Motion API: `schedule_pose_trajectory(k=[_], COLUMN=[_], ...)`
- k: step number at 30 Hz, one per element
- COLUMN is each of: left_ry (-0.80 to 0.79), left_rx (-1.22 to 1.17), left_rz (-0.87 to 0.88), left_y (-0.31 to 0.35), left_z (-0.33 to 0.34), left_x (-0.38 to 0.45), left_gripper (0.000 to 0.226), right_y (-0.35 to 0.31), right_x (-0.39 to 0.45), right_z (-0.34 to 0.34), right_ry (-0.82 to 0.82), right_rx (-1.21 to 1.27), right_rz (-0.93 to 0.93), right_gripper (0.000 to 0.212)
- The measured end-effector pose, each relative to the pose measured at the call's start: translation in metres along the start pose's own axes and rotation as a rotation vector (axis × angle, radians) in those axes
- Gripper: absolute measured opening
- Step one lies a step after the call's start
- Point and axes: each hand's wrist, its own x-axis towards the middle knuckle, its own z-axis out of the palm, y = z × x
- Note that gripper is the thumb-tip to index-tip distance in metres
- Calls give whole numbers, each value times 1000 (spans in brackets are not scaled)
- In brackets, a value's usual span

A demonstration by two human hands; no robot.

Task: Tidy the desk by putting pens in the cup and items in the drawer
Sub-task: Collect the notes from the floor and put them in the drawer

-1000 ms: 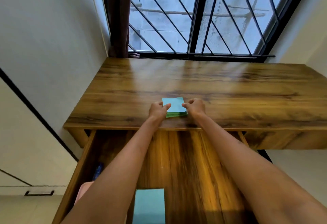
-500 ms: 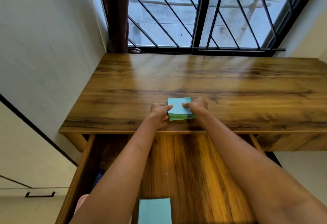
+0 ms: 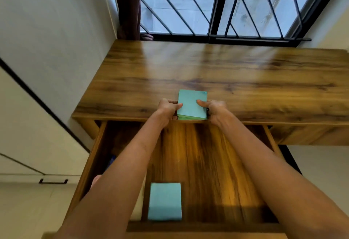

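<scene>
Teal on top, green down its near side: a stack of paper squares sits right at the near edge of the desk, directly above the open drawer. The left hand grips the stack's left side, thumb laid on the top sheet, fingers curled under that edge. The right hand mirrors it on the right side, thumb on top; its other fingers are hidden behind the stack, so I cannot tell how far under they reach. Neither hand is nearer, the pile is pinched between the two.

What matters is the drop. The stack's longer side runs away from the person, and the drawer floor lies straight below and nearer. Its near edge looks level with the desk's lip, though I cannot tell whether it is lifted or resting. My read: it only needs to come toward the body and down.

A second teal pad lies near the drawer's near-left corner, well apart from the held stack. Loose sheets could fan if either grip slackens.
</scene>
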Motion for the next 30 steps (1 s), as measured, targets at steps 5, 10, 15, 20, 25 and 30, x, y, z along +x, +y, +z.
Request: schedule_pose_trajectory(k=[5,10,15,20,25,30], left_ry=[-57,-103,-86,-89,-28,57], left_rx=[118,364,635,861,1122,1329], left_rz=[-80,-173,-263,-238,-153,-6], left_y=[-28,-74,-128,-150,-157,-155], left_z=[-34,-62,-64,-60,-55,-51], left_x=[-45,-96,-123,-130,-139,-147], left_gripper=[44,57,20,27,32,36], right_y=[30,83,149,179,187,183], right_x=[-45,-88,-115,-122,-126,-128], right_z=[2,-2,-9,-13,-9,-10], right_ry=[-89,-172,-186,-154,-108,-78], right_rx=[-93,-361,-546,-648,-758,-1040], right_rz=[102,272,334,312,254,87], right_gripper=[33,9,5,27,21,27])
